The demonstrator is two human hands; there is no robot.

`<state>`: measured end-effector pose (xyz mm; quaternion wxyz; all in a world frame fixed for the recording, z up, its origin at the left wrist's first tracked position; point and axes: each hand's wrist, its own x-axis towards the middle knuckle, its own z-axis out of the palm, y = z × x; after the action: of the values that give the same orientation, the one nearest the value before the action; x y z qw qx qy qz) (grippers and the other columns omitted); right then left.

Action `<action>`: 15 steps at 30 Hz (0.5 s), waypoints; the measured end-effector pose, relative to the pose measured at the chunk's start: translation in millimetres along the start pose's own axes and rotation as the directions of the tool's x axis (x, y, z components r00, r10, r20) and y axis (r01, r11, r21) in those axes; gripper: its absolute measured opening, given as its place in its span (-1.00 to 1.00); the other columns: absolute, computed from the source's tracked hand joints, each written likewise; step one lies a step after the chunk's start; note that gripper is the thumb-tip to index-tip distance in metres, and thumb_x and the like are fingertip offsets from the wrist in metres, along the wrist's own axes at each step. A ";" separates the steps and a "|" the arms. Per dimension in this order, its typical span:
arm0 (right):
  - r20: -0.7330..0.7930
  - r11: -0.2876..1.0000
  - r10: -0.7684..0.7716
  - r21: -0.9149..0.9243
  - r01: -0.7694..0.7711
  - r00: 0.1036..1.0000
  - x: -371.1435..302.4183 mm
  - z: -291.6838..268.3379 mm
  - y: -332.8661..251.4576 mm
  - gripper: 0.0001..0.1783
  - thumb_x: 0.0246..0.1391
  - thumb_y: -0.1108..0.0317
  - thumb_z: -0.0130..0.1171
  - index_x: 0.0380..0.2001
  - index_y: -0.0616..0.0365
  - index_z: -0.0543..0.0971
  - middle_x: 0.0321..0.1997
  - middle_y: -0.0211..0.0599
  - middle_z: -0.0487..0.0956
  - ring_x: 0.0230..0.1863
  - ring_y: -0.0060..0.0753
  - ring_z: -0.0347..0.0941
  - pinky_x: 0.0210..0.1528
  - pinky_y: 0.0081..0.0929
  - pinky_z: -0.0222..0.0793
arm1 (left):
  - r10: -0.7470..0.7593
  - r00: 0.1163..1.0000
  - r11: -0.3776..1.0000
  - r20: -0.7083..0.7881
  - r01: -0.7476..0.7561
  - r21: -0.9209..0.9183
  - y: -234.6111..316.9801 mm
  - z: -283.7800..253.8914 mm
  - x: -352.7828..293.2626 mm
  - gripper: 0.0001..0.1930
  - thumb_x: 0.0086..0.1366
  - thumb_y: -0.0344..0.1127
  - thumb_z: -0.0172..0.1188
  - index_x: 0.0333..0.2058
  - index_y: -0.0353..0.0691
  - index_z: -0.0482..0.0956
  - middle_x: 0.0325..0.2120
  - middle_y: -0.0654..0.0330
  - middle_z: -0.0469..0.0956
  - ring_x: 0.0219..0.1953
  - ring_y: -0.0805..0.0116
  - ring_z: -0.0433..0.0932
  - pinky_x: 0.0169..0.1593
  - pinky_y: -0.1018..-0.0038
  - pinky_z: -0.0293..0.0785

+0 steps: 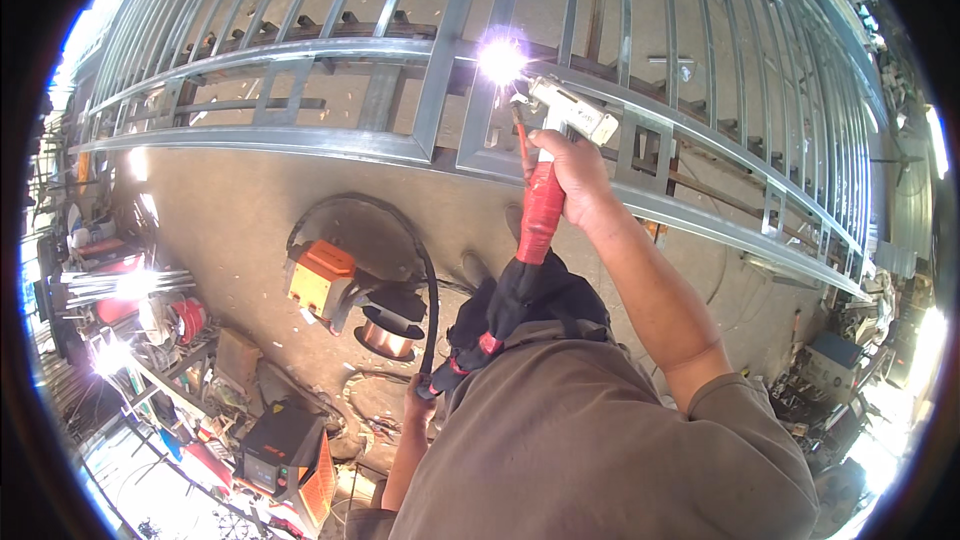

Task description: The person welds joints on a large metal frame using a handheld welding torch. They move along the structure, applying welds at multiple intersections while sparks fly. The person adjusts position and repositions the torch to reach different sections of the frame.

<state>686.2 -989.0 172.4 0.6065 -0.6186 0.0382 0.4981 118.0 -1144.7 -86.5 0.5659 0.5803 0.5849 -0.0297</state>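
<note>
My right hand (578,172) is closed around the handle of a welding gun (575,112), which has a white body and red tape wound below it. A glaring white arc (502,62) burns at the gun's tip and hides the exact spot on the metal. Under the tip lies a grey steel barred frame (445,105), made of square tubes. A thick black cable (508,305) runs down from the gun across my front. Low at my left side, my left hand (418,406) is closed on that cable, its fingers partly hidden.
An orange-yellow wire feeder (322,275) and a spool of copper-coloured wire (388,338) stand on the floor to the left. A black and orange machine (282,448) sits at lower left near cluttered tools and bars. Boxes and scrap (825,370) line the right.
</note>
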 end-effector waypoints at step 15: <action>-0.068 0.743 -0.655 0.125 0.658 0.752 -118.8 -55.9 -129.4 -0.52 0.43 0.04 -0.06 0.00 0.32 0.48 -0.16 0.00 0.65 -0.43 -0.27 0.58 -0.39 -0.27 0.57 | 0.318 0.946 0.940 -0.065 -0.323 -0.107 174.9 -33.6 84.6 -0.74 0.20 -0.53 0.31 -0.12 -0.25 0.56 -0.30 0.24 0.67 -0.22 0.44 0.63 -0.09 0.47 0.55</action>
<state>742.9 -1065.4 330.3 0.7846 -0.5528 -0.1407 0.2428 248.1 -1010.1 -24.6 0.5821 0.6345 0.4963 0.1103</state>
